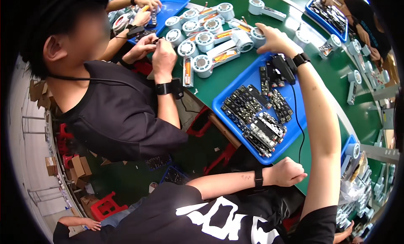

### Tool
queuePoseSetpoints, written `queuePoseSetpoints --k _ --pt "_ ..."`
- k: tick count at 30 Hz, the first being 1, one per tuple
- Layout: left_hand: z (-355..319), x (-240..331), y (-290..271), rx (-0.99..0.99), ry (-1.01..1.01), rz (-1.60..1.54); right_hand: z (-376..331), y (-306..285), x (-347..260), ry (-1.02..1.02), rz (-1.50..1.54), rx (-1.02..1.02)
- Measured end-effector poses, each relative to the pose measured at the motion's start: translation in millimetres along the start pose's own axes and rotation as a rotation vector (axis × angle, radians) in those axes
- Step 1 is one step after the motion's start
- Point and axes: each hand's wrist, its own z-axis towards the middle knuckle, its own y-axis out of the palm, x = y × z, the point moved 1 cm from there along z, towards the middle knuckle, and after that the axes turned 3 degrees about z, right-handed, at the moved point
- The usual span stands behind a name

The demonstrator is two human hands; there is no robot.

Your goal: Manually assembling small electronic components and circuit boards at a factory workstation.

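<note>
My right hand (275,38) reaches across the table, thumb and fingers round the round head of a light-blue handheld fan body (256,36). Several similar fan bodies (205,41) lie crowded to its left, some with orange parts and wires in their handles. My left hand (287,172) is closed in a fist by the table's near edge; whatever its fingers may hold is hidden. Between my two arms sits a blue tray (269,157) of small dark circuit boards (248,105). A black wrist device (284,69) with a cable hangs at my right wrist.
On my left, a person in black (113,105) works with both hands close to the fan bodies. Another blue tray (179,3) stands at the far left, and one with dark parts (330,17) at the far right. More fan bodies (354,82) line the right side.
</note>
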Motion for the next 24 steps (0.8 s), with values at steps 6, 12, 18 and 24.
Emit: queuePoseSetpoints --k 6,12,18,24 --pt "-2.4 2.1 5.5 0.054 0.002 0.033 13.7 -14.8 8.2 0.050 0.116 -0.064" --pt "-17.2 -2.3 4.7 0.072 0.146 0.015 -86.8 -80.9 -44.5 0.110 0.201 0.254" --pt "-10.7 1.4 -10.7 -0.105 0.382 -0.053 -254.5 -108.3 -40.4 0.429 0.394 0.288" --pt "-6.2 15.0 -39.4 -0.160 0.405 -0.028 -368.8 -107.1 -32.7 0.546 0.188 -0.008"
